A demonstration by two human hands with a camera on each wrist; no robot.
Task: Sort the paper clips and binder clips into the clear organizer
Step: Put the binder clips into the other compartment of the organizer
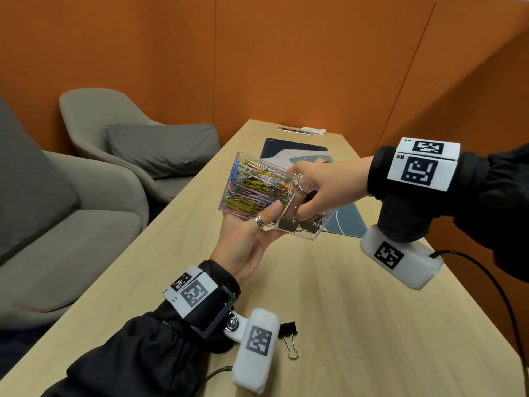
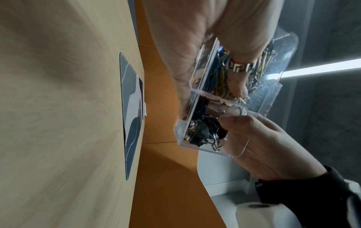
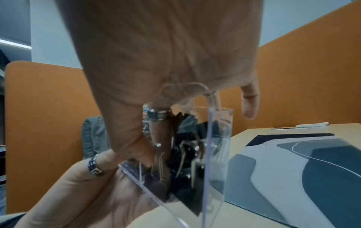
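left hand grips the clear organizer; right hand fingertips, buried among binder clips, grip unclear.

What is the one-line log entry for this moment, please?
left hand: holds clear organizer above table | right hand: fingers in binder-clip compartment | loose binder clip: on table

You're at a long pale wood-grain tabletop boxed in by tall orange fabric partition walls. To your left sit two grey upholstered armchairs, one carrying a dark grey cushion. A dark blue desk mat with pale curved shapes lies on the tabletop, and a bright white ceiling light strip glows overhead
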